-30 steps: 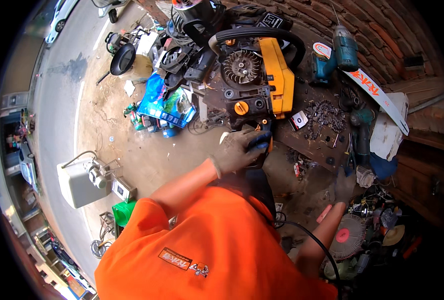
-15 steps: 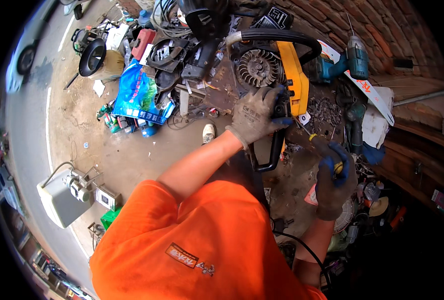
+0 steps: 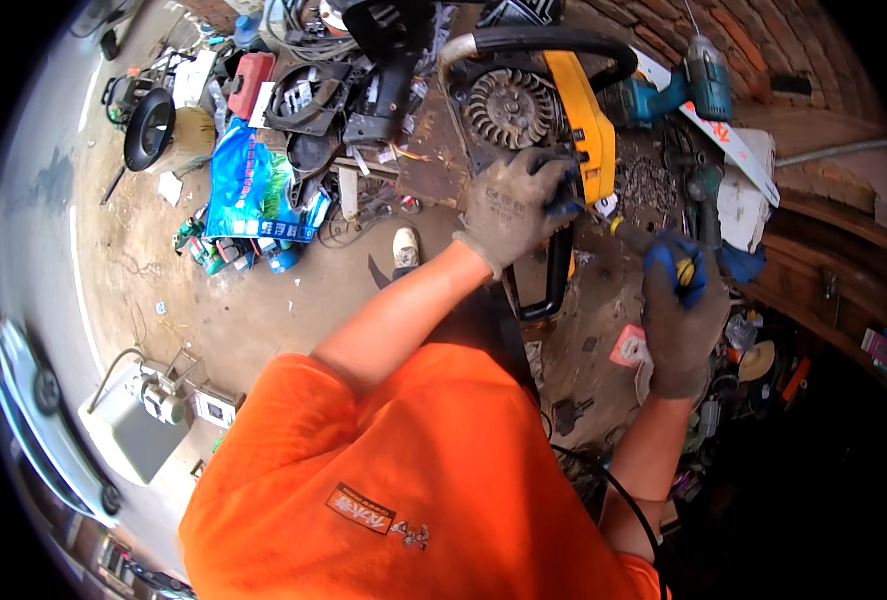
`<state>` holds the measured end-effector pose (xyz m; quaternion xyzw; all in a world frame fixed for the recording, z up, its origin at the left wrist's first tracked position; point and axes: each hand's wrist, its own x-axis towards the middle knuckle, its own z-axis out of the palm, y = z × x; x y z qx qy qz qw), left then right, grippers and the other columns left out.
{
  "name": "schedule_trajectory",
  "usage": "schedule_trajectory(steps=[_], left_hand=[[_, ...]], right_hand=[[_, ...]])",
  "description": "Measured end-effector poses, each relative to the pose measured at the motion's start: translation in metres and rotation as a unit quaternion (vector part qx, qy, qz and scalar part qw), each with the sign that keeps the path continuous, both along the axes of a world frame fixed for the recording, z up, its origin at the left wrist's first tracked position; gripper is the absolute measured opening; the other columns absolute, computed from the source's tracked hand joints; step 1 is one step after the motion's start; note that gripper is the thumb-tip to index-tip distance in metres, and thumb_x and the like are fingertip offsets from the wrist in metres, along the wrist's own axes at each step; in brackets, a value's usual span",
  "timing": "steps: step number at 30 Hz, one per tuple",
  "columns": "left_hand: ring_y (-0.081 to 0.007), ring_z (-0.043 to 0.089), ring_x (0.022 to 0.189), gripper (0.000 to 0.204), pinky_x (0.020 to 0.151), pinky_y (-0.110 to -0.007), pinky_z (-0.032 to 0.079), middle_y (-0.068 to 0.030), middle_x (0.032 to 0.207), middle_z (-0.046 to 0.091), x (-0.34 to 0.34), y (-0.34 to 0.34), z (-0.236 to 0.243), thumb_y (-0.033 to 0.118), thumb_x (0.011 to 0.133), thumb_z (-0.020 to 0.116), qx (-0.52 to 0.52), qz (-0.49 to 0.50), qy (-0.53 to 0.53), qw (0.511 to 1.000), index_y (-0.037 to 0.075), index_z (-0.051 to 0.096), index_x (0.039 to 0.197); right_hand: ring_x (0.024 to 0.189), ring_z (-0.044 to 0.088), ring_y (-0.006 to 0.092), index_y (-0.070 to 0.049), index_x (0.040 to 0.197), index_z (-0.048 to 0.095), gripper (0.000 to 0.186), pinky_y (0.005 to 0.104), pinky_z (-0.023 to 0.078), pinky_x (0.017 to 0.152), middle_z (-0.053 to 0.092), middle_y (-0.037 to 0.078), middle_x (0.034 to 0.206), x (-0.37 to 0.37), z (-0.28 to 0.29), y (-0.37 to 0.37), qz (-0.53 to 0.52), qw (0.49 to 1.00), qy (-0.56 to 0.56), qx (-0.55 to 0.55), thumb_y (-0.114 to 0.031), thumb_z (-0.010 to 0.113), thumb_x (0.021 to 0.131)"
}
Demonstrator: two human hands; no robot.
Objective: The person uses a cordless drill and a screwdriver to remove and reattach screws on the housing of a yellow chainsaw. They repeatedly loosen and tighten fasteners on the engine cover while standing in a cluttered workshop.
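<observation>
A chainsaw with a yellow cover and black handles lies on the workbench, its finned metal flywheel exposed. My left hand, in a grey glove with blue fingertips, is closed over the black rear part of the saw, just below the flywheel. In my gloved right hand is a screwdriver, gripped by its dark and yellow handle. Its shaft points up and left to the lower end of the yellow cover, close to my left fingertips. Whether the tip sits in a screw is too small to tell.
A teal power drill hangs by the brick wall, above a white guide bar. Dark chain is heaped right of the saw. At left are a blue bag, a bucket and a white machine beside the road.
My right hand has moved slightly up and right, still around the screwdriver. The left hand keeps its hold on the saw. The whole view has shifted a little, and a car now shows at lower left.
</observation>
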<state>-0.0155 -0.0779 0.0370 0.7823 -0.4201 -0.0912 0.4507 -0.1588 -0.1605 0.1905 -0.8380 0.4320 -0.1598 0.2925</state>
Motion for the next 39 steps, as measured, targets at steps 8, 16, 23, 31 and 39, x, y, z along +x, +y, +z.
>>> schedule_trajectory(steps=[8,16,23,31,39], left_hand=[[-0.0296,0.067,0.092,0.027,0.079,-0.041,0.055,-0.0048,0.109,0.068,-0.003,-0.003,-0.002,0.027,0.071,0.083,-0.005,0.003,-0.018,1.000,0.021,0.078,0.097],[-0.0329,0.066,0.095,0.025,0.082,-0.043,0.055,-0.0094,0.111,0.067,0.001,-0.005,-0.002,0.029,0.077,0.079,0.012,-0.026,0.001,1.000,0.017,0.078,0.098],[-0.0299,0.065,0.098,0.029,0.084,-0.041,0.053,-0.0055,0.111,0.067,-0.001,-0.005,-0.003,0.024,0.069,0.083,0.020,-0.002,-0.024,1.000,0.018,0.078,0.097],[-0.0325,0.066,0.101,0.033,0.085,-0.044,0.055,-0.0091,0.118,0.065,0.003,0.000,-0.003,0.033,0.077,0.079,0.022,-0.048,-0.013,0.999,0.017,0.075,0.106],[-0.0317,0.065,0.099,0.035,0.085,-0.043,0.054,-0.0064,0.115,0.066,0.006,0.002,-0.005,0.031,0.075,0.081,0.007,-0.049,-0.018,0.999,0.021,0.076,0.107]], right_hand=[[0.060,0.057,0.0119,0.001,0.098,0.069,0.026,0.0304,0.048,0.059,0.065,0.008,0.072,0.033,0.036,-0.021,0.006,0.990,0.114,0.080,-0.023,0.071,0.088],[0.080,0.069,0.0342,-0.001,0.106,0.066,0.034,0.0411,0.054,0.072,0.070,0.020,0.089,0.036,0.024,-0.016,0.132,0.989,0.064,-0.021,-0.026,0.074,0.084],[0.086,0.067,0.0384,-0.003,0.106,0.066,0.037,0.0437,0.053,0.074,0.069,0.020,0.093,0.031,0.026,-0.020,0.184,0.971,0.134,-0.072,-0.030,0.075,0.083],[0.078,0.068,0.0344,-0.001,0.103,0.066,0.037,0.0413,0.054,0.070,0.069,0.019,0.087,0.021,0.021,-0.024,0.105,0.989,0.100,-0.010,-0.030,0.077,0.084],[0.072,0.069,0.0292,-0.001,0.100,0.067,0.032,0.0379,0.054,0.066,0.069,0.018,0.082,0.027,0.023,-0.027,0.111,0.990,0.086,-0.008,-0.027,0.078,0.084]])
